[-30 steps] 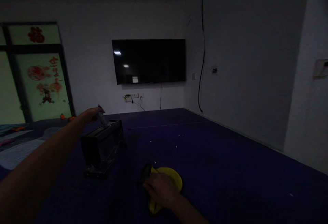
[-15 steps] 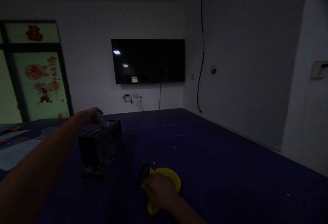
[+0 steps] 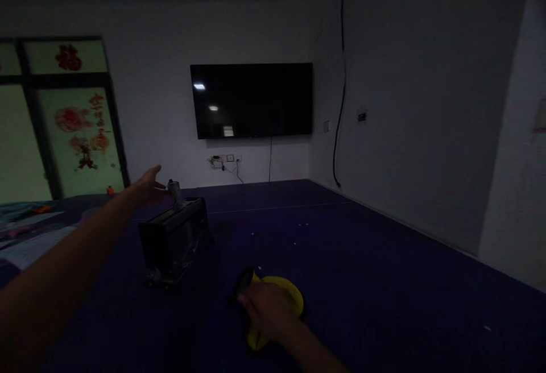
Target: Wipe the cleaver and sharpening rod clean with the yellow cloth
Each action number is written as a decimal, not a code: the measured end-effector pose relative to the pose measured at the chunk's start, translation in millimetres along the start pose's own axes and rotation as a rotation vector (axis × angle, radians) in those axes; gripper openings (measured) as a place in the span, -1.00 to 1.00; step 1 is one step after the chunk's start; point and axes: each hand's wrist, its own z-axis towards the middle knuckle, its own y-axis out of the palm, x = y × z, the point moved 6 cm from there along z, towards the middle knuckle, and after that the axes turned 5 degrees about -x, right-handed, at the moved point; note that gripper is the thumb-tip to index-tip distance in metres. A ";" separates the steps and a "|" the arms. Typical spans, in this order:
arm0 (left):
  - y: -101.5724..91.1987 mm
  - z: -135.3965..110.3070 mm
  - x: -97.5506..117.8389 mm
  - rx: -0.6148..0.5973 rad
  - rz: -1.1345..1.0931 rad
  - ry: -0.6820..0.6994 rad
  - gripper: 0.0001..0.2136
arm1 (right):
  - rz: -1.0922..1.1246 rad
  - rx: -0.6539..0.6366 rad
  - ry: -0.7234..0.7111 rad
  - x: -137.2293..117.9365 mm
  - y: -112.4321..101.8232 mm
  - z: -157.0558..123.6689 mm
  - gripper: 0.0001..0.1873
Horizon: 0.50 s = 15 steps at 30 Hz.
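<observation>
Basically, the left hand (image 3: 150, 188) is open, fingers spread right by the shiny piece (image 3: 175, 195) sticking up from a black box (image 3: 183, 239), can't tell if touching. Right hand (image 3: 269, 309)'s gripping a yellow thing (image 3: 293, 295) low on the purple surface (image 3: 367, 287).

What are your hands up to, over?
Left hand open beside upright grey piece atop black boxy case, contact unclear. Right hand closed on yellow rounded item with black edging. Small white scraps scattered on purple flat surface.
</observation>
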 end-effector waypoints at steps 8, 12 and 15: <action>26.1 -132.9 -73.1 0.437 -0.127 -0.119 -0.34 | 0.049 0.206 0.125 6.2 -13.7 -5.9 -0.46; 72.4 -181.2 -112.5 0.475 -0.075 -0.171 -0.14 | 0.027 0.126 0.162 9.0 -3.5 -6.9 -0.35; 93.8 -188.5 -127.5 0.462 -0.038 -0.173 -0.08 | 0.023 0.087 0.173 8.0 -2.7 -5.5 -0.46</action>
